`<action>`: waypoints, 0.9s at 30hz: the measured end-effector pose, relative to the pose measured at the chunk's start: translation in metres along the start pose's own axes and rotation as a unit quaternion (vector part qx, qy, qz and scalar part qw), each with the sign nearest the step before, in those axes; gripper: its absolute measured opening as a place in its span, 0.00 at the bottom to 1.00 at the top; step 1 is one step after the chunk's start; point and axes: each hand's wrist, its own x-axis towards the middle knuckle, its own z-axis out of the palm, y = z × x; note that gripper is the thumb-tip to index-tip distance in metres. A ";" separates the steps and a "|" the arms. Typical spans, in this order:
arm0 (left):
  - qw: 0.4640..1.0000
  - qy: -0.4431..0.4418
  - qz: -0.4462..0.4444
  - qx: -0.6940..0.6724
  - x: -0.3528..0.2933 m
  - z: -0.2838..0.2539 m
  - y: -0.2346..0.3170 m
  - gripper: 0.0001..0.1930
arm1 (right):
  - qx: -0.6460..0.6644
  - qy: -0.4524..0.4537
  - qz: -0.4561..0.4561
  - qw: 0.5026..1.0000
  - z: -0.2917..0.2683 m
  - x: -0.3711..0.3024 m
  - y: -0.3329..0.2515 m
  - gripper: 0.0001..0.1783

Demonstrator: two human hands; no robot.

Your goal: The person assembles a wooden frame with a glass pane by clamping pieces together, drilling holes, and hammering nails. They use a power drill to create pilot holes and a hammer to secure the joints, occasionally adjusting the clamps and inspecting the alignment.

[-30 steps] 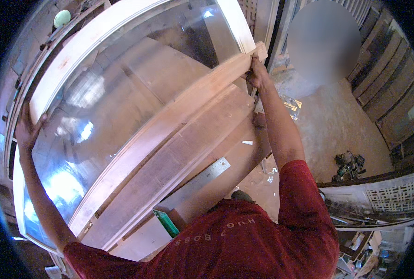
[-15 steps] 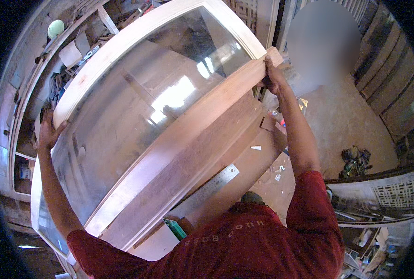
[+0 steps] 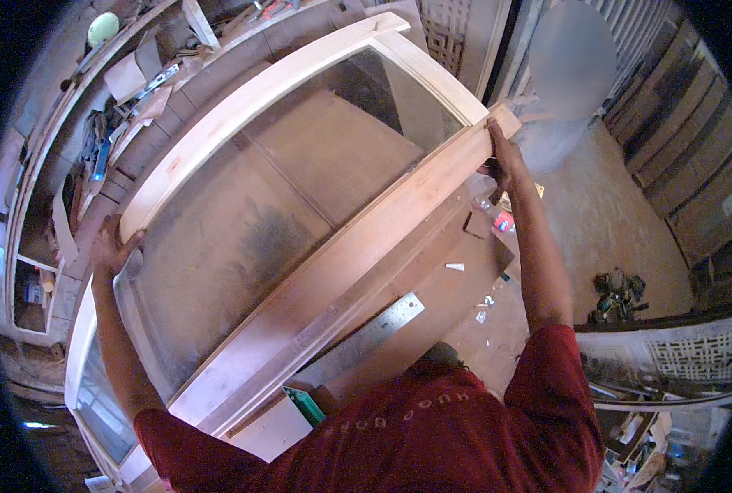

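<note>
A pale wooden frame (image 3: 364, 240) with a large glass pane (image 3: 288, 185), like a glazed door or window, lies tilted across the view from lower left to upper right. My left hand (image 3: 113, 246) is closed round its far edge at the left. At the right end of the near rail, my right hand (image 3: 507, 156) grips the wood, thumb on top and fingers partly hidden below. Beneath the near rail is a brown wooden work surface (image 3: 431, 283). A metal ruler (image 3: 382, 320) rests on it near my chest.
A green-edged object (image 3: 304, 405) and a small white scrap (image 3: 454, 266) lie on the near side. Cluttered shelving (image 3: 127, 107) curves along the far left. A person (image 3: 571, 74), blurred, stands at the far right. A dark machine-like object (image 3: 619, 294) sits on the floor at right.
The frame has shifted toward me and rightward with both hands on it, and its tilt has changed. The bright reflection on the glass has gone, and more bench shows beyond its far edge.
</note>
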 end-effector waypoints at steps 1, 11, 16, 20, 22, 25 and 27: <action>1.000 -0.022 -0.020 -0.001 0.000 0.004 0.006 0.38 | -0.033 -0.003 0.011 0.999 -0.006 -0.001 -0.001 0.39; 0.994 -0.094 -0.050 0.012 -0.057 0.076 -0.025 0.40 | -0.208 -0.039 -0.102 0.972 -0.003 -0.024 -0.001 0.46; 0.995 -0.078 -0.053 -0.017 -0.068 0.079 -0.014 0.38 | -0.277 -0.076 -0.033 0.957 -0.018 -0.018 -0.004 0.51; 0.998 -0.061 0.009 -0.014 -0.068 0.082 -0.022 0.33 | -0.299 -0.109 -0.046 0.947 -0.030 -0.034 -0.019 0.50; 0.998 -0.065 -0.002 -0.001 -0.070 0.049 0.007 0.30 | -0.305 -0.159 -0.027 0.939 -0.056 -0.028 -0.017 0.41; 0.994 0.010 0.021 -0.104 -0.100 0.017 0.018 0.29 | -0.248 -0.107 -0.098 0.958 -0.122 -0.008 0.030 0.30; 0.980 -0.002 -0.009 -0.196 -0.114 -0.024 0.072 0.29 | -0.278 -0.100 -0.116 0.948 -0.171 -0.007 0.088 0.20</action>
